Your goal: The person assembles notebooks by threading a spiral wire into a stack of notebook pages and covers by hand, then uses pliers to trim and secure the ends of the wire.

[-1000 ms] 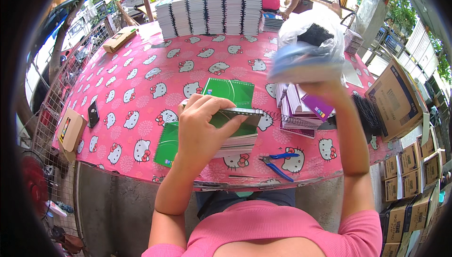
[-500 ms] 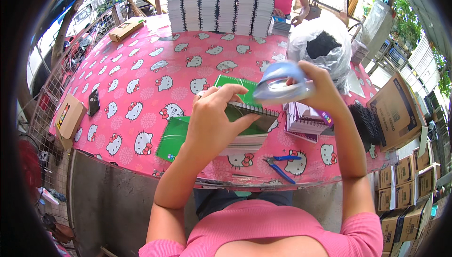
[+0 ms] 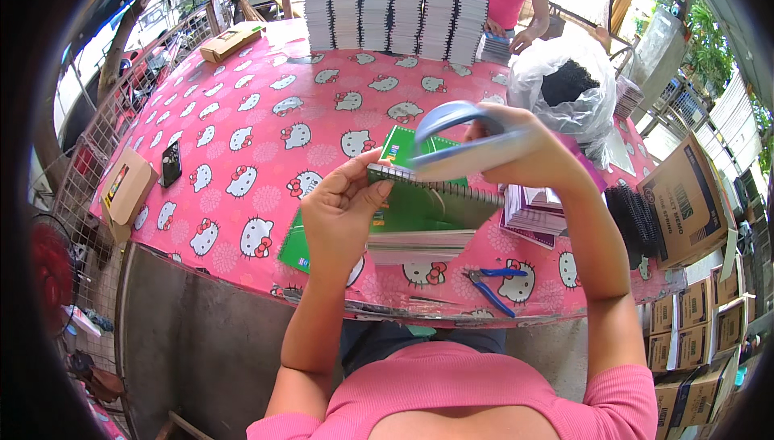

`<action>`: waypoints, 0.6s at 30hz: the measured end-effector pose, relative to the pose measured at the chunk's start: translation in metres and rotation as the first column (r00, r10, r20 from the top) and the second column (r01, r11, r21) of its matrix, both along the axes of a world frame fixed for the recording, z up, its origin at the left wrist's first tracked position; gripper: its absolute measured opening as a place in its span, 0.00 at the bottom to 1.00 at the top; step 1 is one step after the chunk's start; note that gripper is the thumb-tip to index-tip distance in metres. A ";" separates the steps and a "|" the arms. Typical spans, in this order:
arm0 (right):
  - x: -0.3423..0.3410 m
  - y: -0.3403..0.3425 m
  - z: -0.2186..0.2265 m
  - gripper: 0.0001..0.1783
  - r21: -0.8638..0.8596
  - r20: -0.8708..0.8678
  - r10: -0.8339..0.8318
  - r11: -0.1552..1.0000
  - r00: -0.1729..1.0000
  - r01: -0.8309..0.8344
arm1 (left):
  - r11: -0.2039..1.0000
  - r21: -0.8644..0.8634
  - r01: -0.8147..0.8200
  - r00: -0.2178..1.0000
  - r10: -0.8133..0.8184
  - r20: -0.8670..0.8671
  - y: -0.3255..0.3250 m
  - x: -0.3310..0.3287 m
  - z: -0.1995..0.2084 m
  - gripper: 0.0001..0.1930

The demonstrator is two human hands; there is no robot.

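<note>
Moving leftward, the blurred blue-and-white looped object (image 3: 463, 159) gripped in the right hand (image 3: 528, 145) now overlaps the tilted green spiral-bound notebook (image 3: 439, 202) above the pink patterned table's (image 3: 326, 87) near middle, likely bringing the binding within reach. The left hand (image 3: 334, 206) pinches the notebook's left end, thumb against fingers.

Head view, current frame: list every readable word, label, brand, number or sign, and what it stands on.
I locate lettering without copying its wording.
Large brown box, right: dark print, partly legible.
Stacked brown boxes: print, mostly too small.
Flat green notebook, left of the stack: short pale lettering at its corner, small.
Held green notebook: small print by the left hand, unclear.
Blue item: too blurred to tell.
</note>
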State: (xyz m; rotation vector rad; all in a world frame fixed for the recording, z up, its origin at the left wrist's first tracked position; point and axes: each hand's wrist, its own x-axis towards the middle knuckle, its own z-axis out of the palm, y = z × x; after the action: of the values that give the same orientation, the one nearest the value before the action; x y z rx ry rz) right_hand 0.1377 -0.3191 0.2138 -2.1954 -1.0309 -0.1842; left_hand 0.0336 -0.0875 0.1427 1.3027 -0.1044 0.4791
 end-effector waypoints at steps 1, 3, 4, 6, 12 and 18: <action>0.002 0.010 0.005 0.24 -0.157 0.102 -0.143 0.975 0.984 0.158 | 1.000 0.004 0.017 1.000 -0.017 0.015 0.003 0.002 -0.001 0.21; 0.001 0.005 0.001 0.21 -0.139 0.240 -0.239 0.951 0.941 0.277 | 0.999 0.012 0.044 0.999 -0.044 0.011 0.008 0.001 -0.004 0.21; -0.005 -0.003 0.008 0.21 0.017 0.138 -0.259 0.966 0.956 0.259 | 0.999 0.003 0.047 0.999 -0.047 0.010 0.008 0.002 -0.006 0.20; -0.021 -0.026 0.004 0.20 0.165 0.056 -0.350 0.927 0.935 0.337 | 0.998 -0.013 0.060 0.998 -0.061 -0.020 0.013 -0.003 -0.010 0.18; -0.033 -0.102 -0.044 0.16 -0.099 0.521 -0.566 0.703 0.639 0.704 | 0.996 0.013 0.093 0.974 -0.094 0.207 0.008 -0.004 0.006 0.11; -0.019 -0.104 -0.048 0.23 -0.160 0.575 -0.516 0.690 0.635 0.705 | 0.901 0.288 -0.323 0.797 0.096 0.596 -0.025 -0.018 0.024 0.10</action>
State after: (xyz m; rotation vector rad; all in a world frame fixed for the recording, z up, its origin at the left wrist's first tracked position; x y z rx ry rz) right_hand 0.1182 -0.4228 0.1655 -2.8904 -0.4952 -0.9918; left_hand 0.0155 -0.1122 0.1667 1.5177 -0.5843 1.0873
